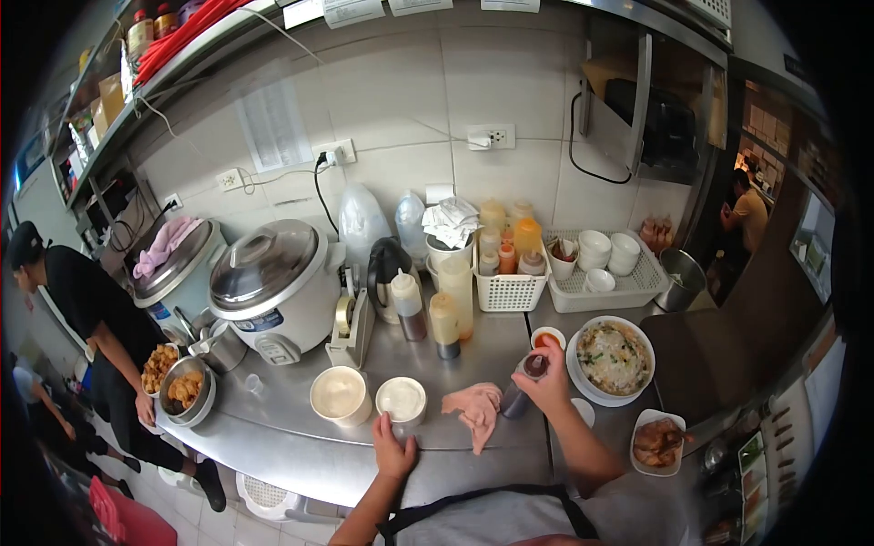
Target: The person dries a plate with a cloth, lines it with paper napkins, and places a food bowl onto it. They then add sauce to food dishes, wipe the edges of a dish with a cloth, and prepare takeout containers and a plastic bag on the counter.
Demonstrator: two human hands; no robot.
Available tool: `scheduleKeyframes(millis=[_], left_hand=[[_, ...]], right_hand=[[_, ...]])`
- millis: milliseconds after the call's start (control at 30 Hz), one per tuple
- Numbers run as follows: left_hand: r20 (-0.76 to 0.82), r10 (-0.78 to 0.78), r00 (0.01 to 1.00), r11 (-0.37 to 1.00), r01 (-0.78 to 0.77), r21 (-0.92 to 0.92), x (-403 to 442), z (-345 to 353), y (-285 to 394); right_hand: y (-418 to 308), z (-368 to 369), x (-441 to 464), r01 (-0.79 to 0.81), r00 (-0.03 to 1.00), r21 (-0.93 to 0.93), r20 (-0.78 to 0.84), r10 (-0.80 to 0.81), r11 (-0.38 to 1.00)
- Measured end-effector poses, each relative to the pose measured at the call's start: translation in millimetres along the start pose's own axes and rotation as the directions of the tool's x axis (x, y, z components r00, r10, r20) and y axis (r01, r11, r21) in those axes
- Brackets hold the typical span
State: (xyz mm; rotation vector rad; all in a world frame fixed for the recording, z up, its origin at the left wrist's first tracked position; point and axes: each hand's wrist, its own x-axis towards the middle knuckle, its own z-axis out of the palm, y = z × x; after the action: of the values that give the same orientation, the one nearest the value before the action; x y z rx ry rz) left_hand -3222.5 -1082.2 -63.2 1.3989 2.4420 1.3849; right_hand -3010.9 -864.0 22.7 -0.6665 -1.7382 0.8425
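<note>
My left hand (394,451) is at the near side of a round white tub (401,400), fingers touching its wall and thumb apart from it. The tub has something pale inside. My right hand (546,378) is closed around the upper part of a squeeze bottle (515,401) with dark sauce, which leans over the counter. Left of the bottle lies a crumpled pink cloth (473,409). Just behind the hand stands a small bowl of red-orange sauce (547,339). A second white tub (340,397) stands left of the first.
On the steel counter (300,446), a large bowl of rice-like food (612,360) and a dish of browned meat (659,442) stand right. Behind are sauce bottles (445,325), a white basket (506,293) and a rice cooker (270,282). A person in black (96,300) stands left.
</note>
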Motion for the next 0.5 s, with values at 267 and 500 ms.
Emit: scheduleKeyframes(millis=[267,500], left_hand=[[-0.025,0.05,0.998,0.996,-0.052,-0.073,3,-3,3],[0.018,0.023,1.0,0.985,-0.019,-0.17,-1,1,-2]], right_hand=[[31,16,-52,-0.212,0.977,-0.067,0.024,0.214,0.975],[-16,-74,-34,-0.152,0.931,-0.422,0.241,0.273,0.894]])
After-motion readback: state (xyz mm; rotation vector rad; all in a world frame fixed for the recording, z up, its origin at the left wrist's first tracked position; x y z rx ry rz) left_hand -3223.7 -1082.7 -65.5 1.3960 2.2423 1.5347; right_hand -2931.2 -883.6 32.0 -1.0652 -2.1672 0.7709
